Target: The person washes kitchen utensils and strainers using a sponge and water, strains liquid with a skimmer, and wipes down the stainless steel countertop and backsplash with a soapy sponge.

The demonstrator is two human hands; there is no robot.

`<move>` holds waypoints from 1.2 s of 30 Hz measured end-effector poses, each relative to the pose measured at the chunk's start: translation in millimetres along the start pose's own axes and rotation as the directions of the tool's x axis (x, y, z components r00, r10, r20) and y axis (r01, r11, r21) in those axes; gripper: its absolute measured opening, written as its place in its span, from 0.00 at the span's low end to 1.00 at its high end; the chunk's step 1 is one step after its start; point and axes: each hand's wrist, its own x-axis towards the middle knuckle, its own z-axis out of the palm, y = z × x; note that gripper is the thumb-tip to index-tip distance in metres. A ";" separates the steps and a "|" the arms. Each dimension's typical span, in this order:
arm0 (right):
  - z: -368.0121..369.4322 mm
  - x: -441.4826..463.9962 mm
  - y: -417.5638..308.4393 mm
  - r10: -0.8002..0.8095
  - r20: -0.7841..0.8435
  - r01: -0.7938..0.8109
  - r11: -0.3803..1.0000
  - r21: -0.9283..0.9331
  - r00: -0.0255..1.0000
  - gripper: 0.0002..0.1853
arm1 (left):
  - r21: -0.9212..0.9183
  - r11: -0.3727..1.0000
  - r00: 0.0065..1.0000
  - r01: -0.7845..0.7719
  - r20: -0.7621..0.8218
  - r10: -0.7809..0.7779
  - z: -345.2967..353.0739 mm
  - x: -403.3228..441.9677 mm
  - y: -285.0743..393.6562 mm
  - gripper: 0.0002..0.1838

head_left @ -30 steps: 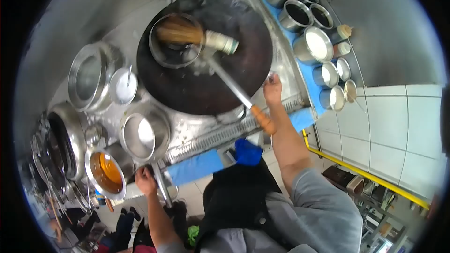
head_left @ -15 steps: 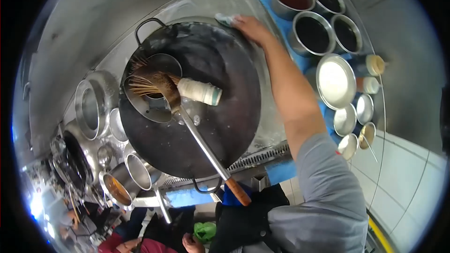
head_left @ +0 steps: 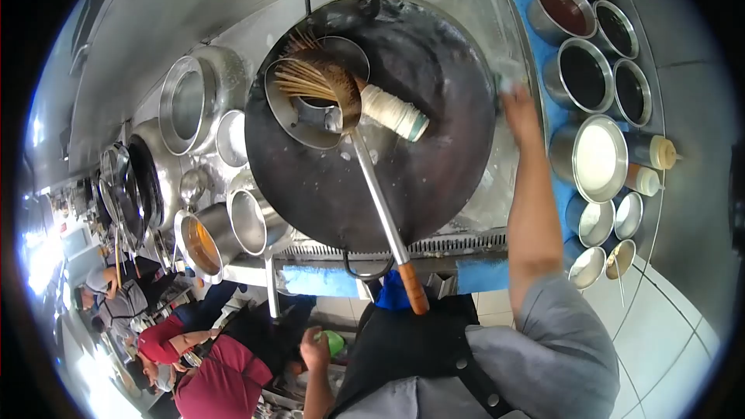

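At the right rim of a large black wok (head_left: pixel 434 202), my right hand (head_left: pixel 520 112) holds a pale cloth (head_left: pixel 510 74), blurred by motion, against the steel stovetop. Inside the wok lie a ladle (head_left: pixel 376 194) with a wooden grip, a bamboo wok brush (head_left: pixel 394 112) with a wrapped handle, and metal bowls (head_left: pixel 287 116). The ladle's bowl rests over the brush bristles, and its grip sticks out past the near rim. Low beside my apron, my left hand (head_left: pixel 314 349) has its fingers curled; what they hold is unclear. Something bright green (head_left: pixel 334 343) shows beside it.
Metal pots of dark sauce (head_left: pixel 585 74), a bowl of white contents (head_left: pixel 596 159) and squeeze bottles (head_left: pixel 660 152) line the right side. Left of the wok stand steel pots (head_left: pixel 248 221) and a container of orange liquid (head_left: pixel 203 248). People in red shirts (head_left: pixel 225 372) work at lower left.
My right hand and the cloth have gone from the wok's far rim round to its right side. The whole view has shifted, and my left hand shows more fully.
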 end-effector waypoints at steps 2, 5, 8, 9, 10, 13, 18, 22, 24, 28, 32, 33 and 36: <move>-2.3 -78.7 12.6 0.148 0.034 -0.149 0.987 0.057 0.988 0.30 | -0.096 0.995 0.998 -0.009 0.058 0.014 9.8 11.8 12.0 0.12; 36.1 -173.8 30.0 0.238 -0.082 -0.190 0.903 0.385 0.968 0.31 | -0.160 0.987 0.994 -0.023 0.099 0.039 -0.5 26.4 55.6 0.13; 71.2 -218.9 44.0 0.046 -0.174 0.016 0.940 0.340 0.984 0.26 | -0.137 0.970 0.975 -0.201 0.071 0.212 2.7 48.9 58.7 0.12; 70.6 -222.3 32.5 0.040 -0.166 0.000 0.972 0.235 0.985 0.24 | -0.164 0.960 0.968 -0.228 0.067 0.241 5.1 56.8 57.9 0.11; 65.4 -227.5 20.2 0.035 -0.156 -0.015 0.992 0.125 0.987 0.23 | -0.191 0.949 0.962 -0.252 0.062 0.267 7.6 61.6 55.5 0.10; 45.9 -229.7 45.9 -0.051 0.005 0.050 0.994 0.092 0.999 0.19 | -0.291 0.920 0.946 -0.262 0.112 0.305 -2.3 71.0 58.5 0.09; -33.8 -284.3 -18.9 0.135 -0.266 0.025 0.853 0.522 0.954 0.19 | -0.473 0.777 0.888 -0.414 -0.021 0.460 -29.3 86.1 36.4 0.08; -42.8 -333.2 -120.8 -0.145 -0.248 0.243 0.867 0.435 0.958 0.21 | -0.625 0.680 0.887 -0.384 -0.046 0.459 -47.5 98.5 19.1 0.10; -24.3 -334.0 -158.7 -0.259 -0.211 0.320 0.885 0.339 0.942 0.22 | -0.710 0.605 0.867 -0.360 -0.016 0.498 -57.8 104.9 26.7 0.11; 27.2 -299.8 -219.5 -0.329 -0.275 0.385 0.905 0.180 0.903 0.19 | -0.677 0.543 0.762 -0.497 -0.041 0.646 -84.0 109.4 57.5 0.14; 64.4 -258.5 -284.7 -0.477 -0.337 0.437 0.879 -0.190 0.812 0.20 | -0.653 0.515 0.719 -0.555 -0.067 0.691 -120.9 118.6 94.8 0.15; 76.0 -243.8 -295.0 -0.488 -0.318 0.438 0.872 -0.218 0.813 0.20 | -0.648 0.523 0.727 -0.554 -0.071 0.682 -125.1 122.3 99.3 0.15; 120.2 -243.1 -342.0 -0.559 -0.226 0.540 0.829 -0.147 0.797 0.19 | -0.585 0.502 0.709 -0.637 -0.190 0.679 -135.1 139.1 103.6 0.15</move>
